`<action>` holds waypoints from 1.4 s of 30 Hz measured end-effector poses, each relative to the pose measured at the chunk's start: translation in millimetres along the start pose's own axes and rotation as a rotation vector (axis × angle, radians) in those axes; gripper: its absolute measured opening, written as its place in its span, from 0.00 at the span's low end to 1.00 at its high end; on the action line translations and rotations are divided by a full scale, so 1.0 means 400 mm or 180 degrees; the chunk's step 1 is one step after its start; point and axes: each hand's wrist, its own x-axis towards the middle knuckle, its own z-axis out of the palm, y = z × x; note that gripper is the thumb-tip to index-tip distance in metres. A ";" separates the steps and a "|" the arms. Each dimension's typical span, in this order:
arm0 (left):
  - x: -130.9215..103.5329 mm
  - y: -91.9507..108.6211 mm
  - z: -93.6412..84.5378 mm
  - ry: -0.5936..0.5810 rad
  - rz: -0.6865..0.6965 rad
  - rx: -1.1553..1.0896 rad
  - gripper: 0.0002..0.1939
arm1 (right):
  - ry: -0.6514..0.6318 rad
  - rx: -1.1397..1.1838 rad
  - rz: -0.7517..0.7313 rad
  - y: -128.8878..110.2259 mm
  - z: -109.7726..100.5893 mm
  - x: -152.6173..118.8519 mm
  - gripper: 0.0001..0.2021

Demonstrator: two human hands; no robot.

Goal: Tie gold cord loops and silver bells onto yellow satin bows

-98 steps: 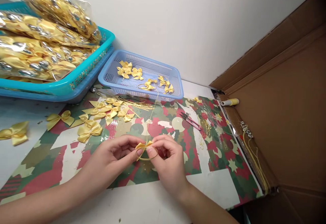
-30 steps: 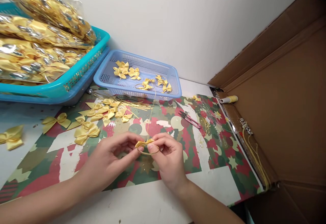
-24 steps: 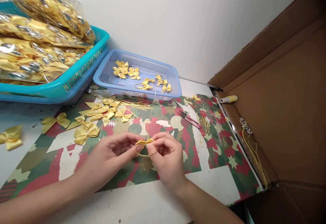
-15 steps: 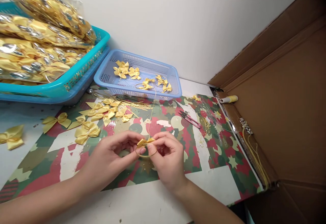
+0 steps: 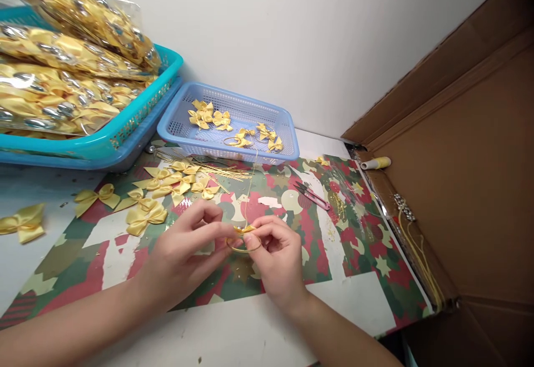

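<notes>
Between my two hands is a gold ribbon bow (image 5: 243,229) with a thin gold ring (image 5: 244,251) hanging below it. My right hand (image 5: 277,261) pinches the bow and ring between thumb and fingertips. My left hand (image 5: 189,250) closes on the bow's left side, its forefinger laid over it and hiding most of that loop. A pale thread (image 5: 249,192) runs from the bow up to the blue basket (image 5: 196,144). Several loose gold bows (image 5: 145,217) lie left of my hands, beside a bundle of gold wire ties (image 5: 225,171).
The blue basket holds several bows, some with rings. At the left, a turquoise basket (image 5: 144,105) carries bulging bags of bows (image 5: 62,86). Pink-handled thread snips (image 5: 312,196) lie right of centre. A thread spool (image 5: 376,163) rests by the cardboard wall (image 5: 471,161).
My left fingers have shifted over the bow, with the forefinger now stretched across its left side and covering more of it. My right hand keeps its pinch. The view has shifted slightly.
</notes>
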 end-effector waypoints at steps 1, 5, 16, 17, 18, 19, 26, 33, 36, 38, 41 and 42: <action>0.000 -0.001 -0.001 0.0021 0.0139 0.0116 0.08 | -0.0015 0.0040 0.0030 -0.001 0.000 0.000 0.06; 0.001 -0.007 -0.004 0.0040 0.0308 0.0287 0.11 | -0.0048 0.0198 0.0103 0.000 -0.001 -0.001 0.06; -0.001 -0.006 0.004 0.0069 0.0123 0.0067 0.06 | -0.0054 0.0322 0.0207 0.003 0.001 0.000 0.05; -0.001 -0.005 0.004 0.0036 0.0027 0.0014 0.06 | -0.0049 0.0306 0.0207 0.004 0.001 0.000 0.05; 0.000 -0.003 0.005 -0.0017 -0.0097 -0.0073 0.05 | -0.0038 0.0284 0.0207 0.005 0.001 0.000 0.05; 0.001 -0.001 0.005 -0.0089 -0.0241 -0.0189 0.05 | -0.0029 0.0256 0.0207 0.007 0.002 -0.001 0.05; 0.013 -0.001 0.010 -0.0376 -0.1179 -0.0936 0.05 | -0.0023 0.0162 0.0245 0.019 0.005 0.002 0.06; 0.006 -0.007 0.012 -0.0380 -0.1465 -0.1087 0.04 | -0.0029 0.0111 0.0213 0.026 0.005 0.006 0.06; 0.006 -0.007 0.012 -0.0371 -0.1459 -0.1080 0.03 | -0.0025 0.0059 0.0181 0.027 0.005 0.004 0.07; 0.008 -0.007 0.011 -0.0387 -0.1467 -0.1093 0.03 | -0.0030 0.0026 0.0146 0.027 0.004 0.003 0.07; 0.011 -0.005 0.011 -0.0421 -0.1575 -0.1206 0.05 | -0.0037 -0.0061 0.0034 0.025 0.005 0.002 0.07; 0.011 -0.005 0.012 -0.0429 -0.1647 -0.1280 0.05 | -0.0036 -0.0096 -0.0011 0.025 0.006 0.002 0.08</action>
